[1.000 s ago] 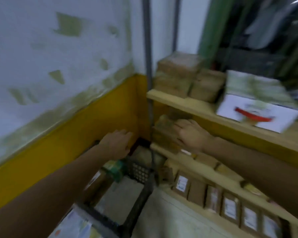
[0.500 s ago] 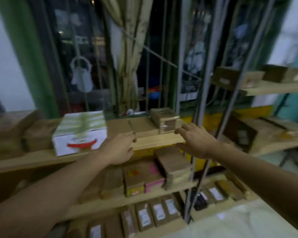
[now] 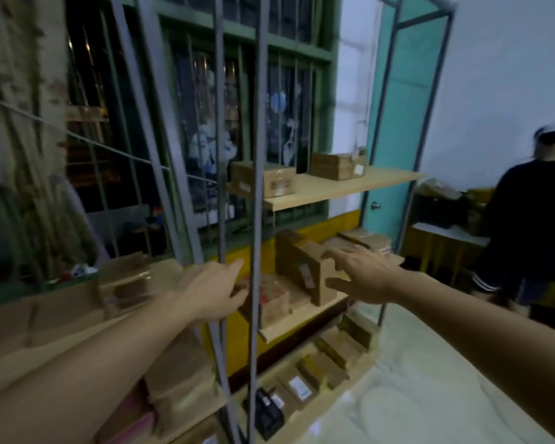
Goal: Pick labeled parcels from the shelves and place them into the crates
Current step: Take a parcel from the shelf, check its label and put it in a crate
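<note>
Brown cardboard parcels fill a metal-framed shelf unit. One labeled parcel (image 3: 302, 267) stands tilted on the middle shelf (image 3: 297, 325), beside a flat parcel with red print (image 3: 269, 296). My right hand (image 3: 362, 274) reaches toward the tilted parcel with fingers spread, holding nothing. My left hand (image 3: 212, 290) hovers with relaxed fingers just left of the grey shelf posts (image 3: 257, 219), also empty. Two more parcels (image 3: 269, 179) sit on the upper shelf (image 3: 340, 187). No crate shows.
A person in dark clothes (image 3: 526, 225) bends at the far right near a yellow table (image 3: 446, 248). Labeled parcels (image 3: 302, 386) lie on the bottom shelf. Another shelf with a taped parcel (image 3: 125, 283) lies to the left. A barred window (image 3: 205, 123) is behind.
My view has swung right from the corner wall, along the shelves, to the right-hand shelf unit. Both hands moved with it, and the right hand's fingers have spread toward the tilted parcel.
</note>
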The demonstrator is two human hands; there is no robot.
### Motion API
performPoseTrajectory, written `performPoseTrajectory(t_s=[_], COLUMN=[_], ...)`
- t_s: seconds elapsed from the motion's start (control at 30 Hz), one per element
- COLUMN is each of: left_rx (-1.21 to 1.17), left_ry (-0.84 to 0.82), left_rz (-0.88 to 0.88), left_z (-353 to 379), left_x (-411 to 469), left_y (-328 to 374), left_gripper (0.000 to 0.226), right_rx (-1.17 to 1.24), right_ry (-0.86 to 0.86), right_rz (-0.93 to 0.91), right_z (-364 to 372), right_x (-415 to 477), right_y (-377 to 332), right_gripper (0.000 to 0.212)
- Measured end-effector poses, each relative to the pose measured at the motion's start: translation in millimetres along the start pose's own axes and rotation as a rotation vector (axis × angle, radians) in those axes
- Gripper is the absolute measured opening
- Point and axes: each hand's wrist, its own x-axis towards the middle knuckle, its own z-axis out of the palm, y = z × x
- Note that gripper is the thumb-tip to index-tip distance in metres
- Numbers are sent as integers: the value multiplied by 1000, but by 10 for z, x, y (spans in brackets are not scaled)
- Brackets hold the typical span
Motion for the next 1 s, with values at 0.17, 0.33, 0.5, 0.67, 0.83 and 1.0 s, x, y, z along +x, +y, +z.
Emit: performPoseTrajectory(t_s=[0.17,0.33,0.5,0.67,0.83,1.0], left_rx=[149,199,283,284,275,219], left_ry=[92,85,125,275,338,343], left_rz=[-20,-82,-112,-129,-184,-366], left_z=[-238,-372,-404,-459,-471,-373], left_x=[675,1324,2018,2651,3015,3243], left_y=[243,137,-31,-93,35,91], left_gripper=[67,66,52,33,41,29], right_rx=[2,-18,-30,-50,50,297], right_ry=[-27,29,55,67,118,244], right_rz=[14,3,-65,-171,-272,-349], right_z=[-93,-202,-128,-77,-13,57], right_x=[347,1004,1620,2196,2844,3600], right_y=[740,1210,1537,1853,2044,2130], right_gripper=[52,54,52,54,53,80])
